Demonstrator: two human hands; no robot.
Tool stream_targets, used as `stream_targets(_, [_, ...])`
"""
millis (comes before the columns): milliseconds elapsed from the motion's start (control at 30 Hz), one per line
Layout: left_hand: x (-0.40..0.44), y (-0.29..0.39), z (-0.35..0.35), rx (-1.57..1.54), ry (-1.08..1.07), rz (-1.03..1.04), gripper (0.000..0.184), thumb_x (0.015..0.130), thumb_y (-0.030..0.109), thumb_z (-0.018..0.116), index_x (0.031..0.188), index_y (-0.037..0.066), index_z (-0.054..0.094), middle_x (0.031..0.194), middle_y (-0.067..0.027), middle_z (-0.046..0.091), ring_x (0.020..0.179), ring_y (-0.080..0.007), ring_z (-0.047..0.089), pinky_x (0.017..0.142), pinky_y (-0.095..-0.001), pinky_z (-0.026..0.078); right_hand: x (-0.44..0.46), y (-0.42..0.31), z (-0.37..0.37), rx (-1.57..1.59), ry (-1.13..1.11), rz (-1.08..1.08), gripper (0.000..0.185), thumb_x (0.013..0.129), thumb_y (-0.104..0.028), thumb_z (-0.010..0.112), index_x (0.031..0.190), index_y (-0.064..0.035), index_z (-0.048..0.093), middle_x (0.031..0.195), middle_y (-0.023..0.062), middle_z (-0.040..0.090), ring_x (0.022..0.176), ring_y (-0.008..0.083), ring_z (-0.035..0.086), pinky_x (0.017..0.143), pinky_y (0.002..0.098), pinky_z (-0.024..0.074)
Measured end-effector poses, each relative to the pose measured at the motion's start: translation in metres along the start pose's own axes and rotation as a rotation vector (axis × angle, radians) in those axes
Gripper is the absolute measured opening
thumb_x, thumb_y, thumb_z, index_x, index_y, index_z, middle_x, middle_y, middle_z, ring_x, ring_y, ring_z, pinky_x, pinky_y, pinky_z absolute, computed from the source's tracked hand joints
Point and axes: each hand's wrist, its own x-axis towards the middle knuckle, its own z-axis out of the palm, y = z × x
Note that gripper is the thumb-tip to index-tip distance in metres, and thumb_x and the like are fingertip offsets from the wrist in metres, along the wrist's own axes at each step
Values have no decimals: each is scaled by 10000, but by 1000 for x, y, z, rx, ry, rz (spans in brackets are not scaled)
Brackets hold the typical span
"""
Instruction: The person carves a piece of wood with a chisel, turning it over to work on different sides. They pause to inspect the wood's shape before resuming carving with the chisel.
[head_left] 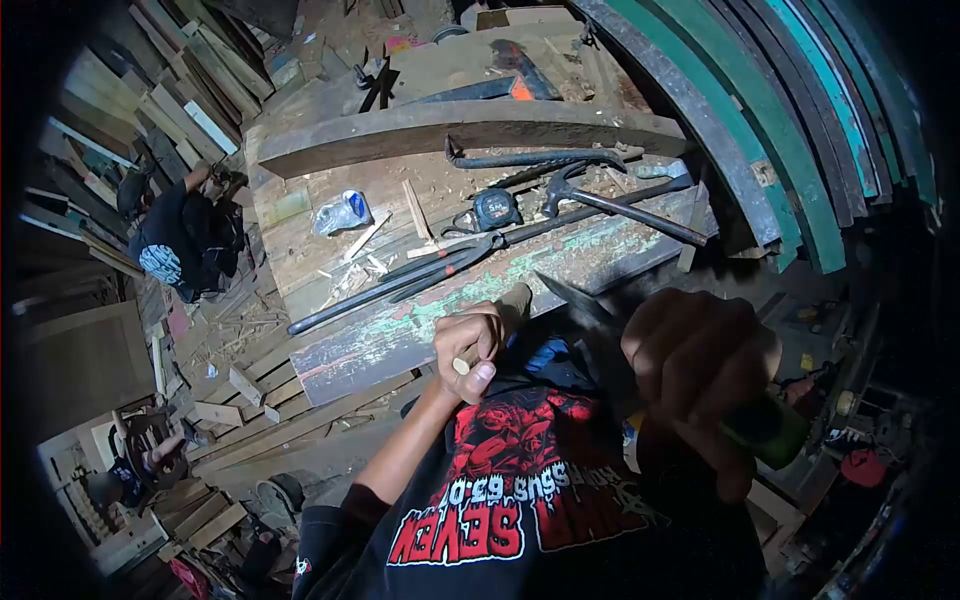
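My left hand (468,348) is closed round a short wooden stick (515,303), whose pale cut end shows by the thumb. At the right, close to the camera, my right hand (700,365) is wrapped round the green handle (770,432) of a knife. The knife's dark blade (572,297) points up and left, its tip a little right of the stick; the two look apart. Beyond both hands lies the worn bench edge (430,325) with flaking green paint. On it rest long-handled pincers (440,270), a hammer (625,207) and a tape measure (495,209).
A curved wooden beam (450,133), a pry bar (530,158) and a crumpled plastic cup (342,213) lie on the bench. Curved green boards (760,110) stand at the upper right. One person (175,235) crouches at the left; another (130,475) is at the lower left.
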Motion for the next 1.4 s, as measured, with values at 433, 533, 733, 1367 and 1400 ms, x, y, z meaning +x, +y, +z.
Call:
stream_targets(433, [12, 0, 12, 129, -153, 119, 363, 758, 184, 721, 624, 111, 392, 571, -42, 384, 510, -250, 409, 536, -375, 325, -30, 20, -36, -22, 285, 249, 442, 896, -397, 808, 685, -136, 521, 528, -21, 472, 428, 112, 425, 453, 272, 335])
stream_targets(533, [15, 0, 16, 159, -240, 168, 360, 739, 174, 718, 613, 119, 385, 573, -40, 380, 509, -257, 403, 534, -380, 315, -19, 14, -42, 82, 201, 145, 437, 901, -351, 816, 666, -125, 525, 525, -17, 496, 404, 123, 435, 439, 269, 345])
stream_targets(733, [13, 7, 21, 215, -343, 153, 374, 740, 202, 728, 603, 108, 393, 574, -42, 332, 520, -266, 379, 538, -383, 300, -75, 61, -29, 230, 346, 493, 439, 782, -204, 871, 692, -123, 449, 619, -38, 398, 532, 105, 353, 524, 305, 269])
stream_targets(1367, [6, 14, 35, 314, -523, 202, 323, 720, 167, 764, 624, 70, 471, 596, -78, 409, 566, -282, 454, 563, -398, 358, -17, 13, -43, 176, -14, 109, 439, 929, -330, 813, 648, -117, 552, 489, -50, 499, 360, 94, 446, 399, 257, 320])
stream_targets(1400, [5, 14, 37, 318, -526, 205, 313, 723, 160, 761, 626, 71, 477, 597, -76, 417, 568, -281, 458, 565, -398, 361, -33, 12, -35, 55, 185, 256, 441, 907, -340, 840, 653, -116, 556, 495, -44, 509, 366, 95, 459, 399, 254, 322])
